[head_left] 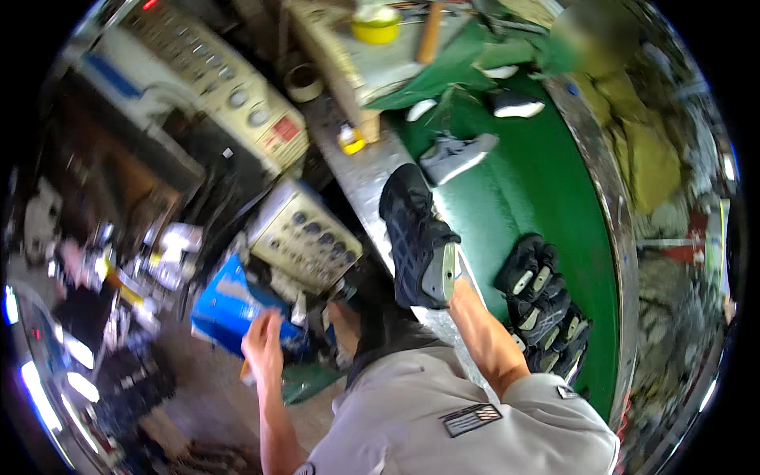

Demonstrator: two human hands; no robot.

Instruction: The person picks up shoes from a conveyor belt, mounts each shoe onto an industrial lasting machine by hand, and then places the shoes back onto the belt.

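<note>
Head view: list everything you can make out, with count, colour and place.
Work surface: one, green, right of centre
Held shoe: one, black, centre
Shoe pile: count unclear, black, lower right
Grey shoe: one, grey, upper centre
Control panels: two, cream, left
Container: one, blue, lower left
Bowl: one, yellow, top
Other clutter: too blurred to count
Left hand: one, bare, by the container
Right hand: one, bare, mostly hidden at the held shoe

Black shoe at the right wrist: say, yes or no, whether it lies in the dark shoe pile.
No, the black shoe is at the right wrist, apart from the dark shoe pile.
</note>
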